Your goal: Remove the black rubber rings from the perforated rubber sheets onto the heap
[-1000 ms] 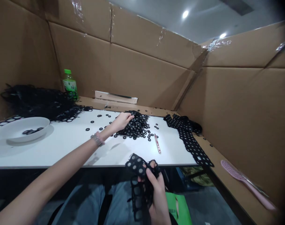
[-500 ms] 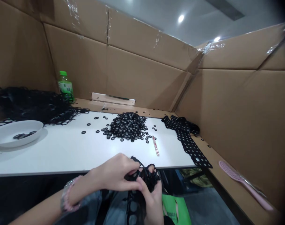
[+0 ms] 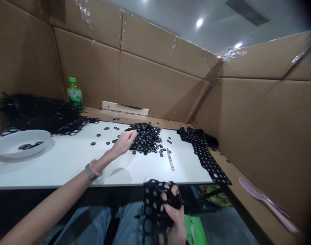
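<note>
My left hand (image 3: 124, 141) is over the front left side of a heap of small black rings (image 3: 146, 139) on the white table. Its fingers are curled closed, and whatever they may hold is hidden. Below the table's front edge, my right hand (image 3: 177, 214) grips a black sheet with round holes (image 3: 151, 199). That sheet is bunched around the fingers, which show through it, and its lower part hangs down over my lap. A long black sheet with rows of pale dots (image 3: 207, 160) lies along the table's right side.
A white bowl (image 3: 7, 149) with a few black rings stands at left, before a tangled black mesh pile (image 3: 37, 112) and a green-capped bottle (image 3: 75, 95). A small pen-like stick (image 3: 170, 160) lies near the heap. A pink hairbrush (image 3: 267, 200) rests at right. Cardboard walls (image 3: 160, 78) enclose the table.
My left hand has left the sheet and moved up and forward to the ring heap. My right hand still holds the sheet, slightly lower and farther right, with more of it spread out.
</note>
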`<state>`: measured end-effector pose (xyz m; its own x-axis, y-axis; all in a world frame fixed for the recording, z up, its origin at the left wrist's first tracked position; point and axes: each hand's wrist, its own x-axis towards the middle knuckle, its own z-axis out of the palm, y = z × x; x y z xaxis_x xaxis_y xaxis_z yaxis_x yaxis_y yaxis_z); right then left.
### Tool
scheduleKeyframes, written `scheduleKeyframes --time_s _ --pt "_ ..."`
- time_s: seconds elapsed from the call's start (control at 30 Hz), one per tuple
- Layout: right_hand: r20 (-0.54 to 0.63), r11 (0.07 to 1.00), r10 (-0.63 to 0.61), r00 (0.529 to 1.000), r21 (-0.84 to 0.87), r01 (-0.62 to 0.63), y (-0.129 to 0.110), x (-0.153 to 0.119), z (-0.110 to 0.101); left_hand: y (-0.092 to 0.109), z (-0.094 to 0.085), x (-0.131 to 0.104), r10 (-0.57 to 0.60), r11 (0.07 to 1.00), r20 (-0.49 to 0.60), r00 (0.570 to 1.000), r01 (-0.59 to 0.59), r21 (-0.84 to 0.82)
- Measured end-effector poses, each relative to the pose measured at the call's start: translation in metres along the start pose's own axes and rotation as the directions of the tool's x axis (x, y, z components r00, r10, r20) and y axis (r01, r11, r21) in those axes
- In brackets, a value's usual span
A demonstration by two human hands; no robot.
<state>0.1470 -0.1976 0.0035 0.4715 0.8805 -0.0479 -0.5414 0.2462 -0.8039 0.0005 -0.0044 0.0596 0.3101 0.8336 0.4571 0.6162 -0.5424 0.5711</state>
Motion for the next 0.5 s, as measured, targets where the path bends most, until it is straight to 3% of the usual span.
scheduleKeyframes --time_s 0.13,0.2,0.33,0.43,0.5 --pt "-0.238 0.994 0.100 0.966 0.074 -0.085 0.001 -0.005 0.009 -0.028 0.013 0.042 -0.008 0.991 0.033 0.999 0.003 0.135" --pt "-0.283 0.993 0.106 0.953 0.085 -0.085 0.002 -0.009 0.013 -0.036 0.021 0.050 -0.019 0.986 0.056 0.998 0.009 0.169" --pt "-0.143 0.997 0.047 0.989 0.069 -0.038 0.002 -0.013 0.009 -0.035 0.026 0.048 -0.017 0.988 0.066 0.998 0.006 0.157" --pt "-0.077 1.000 0.020 0.997 0.023 -0.018 0.003 -0.012 -0.001 -0.012 0.019 0.026 0.031 0.996 0.110 0.993 -0.039 0.075" --pt "-0.030 1.000 -0.009 1.000 -0.015 0.008 0.006 -0.011 -0.007 0.012 0.013 -0.001 0.104 0.995 0.220 0.970 -0.100 -0.031"
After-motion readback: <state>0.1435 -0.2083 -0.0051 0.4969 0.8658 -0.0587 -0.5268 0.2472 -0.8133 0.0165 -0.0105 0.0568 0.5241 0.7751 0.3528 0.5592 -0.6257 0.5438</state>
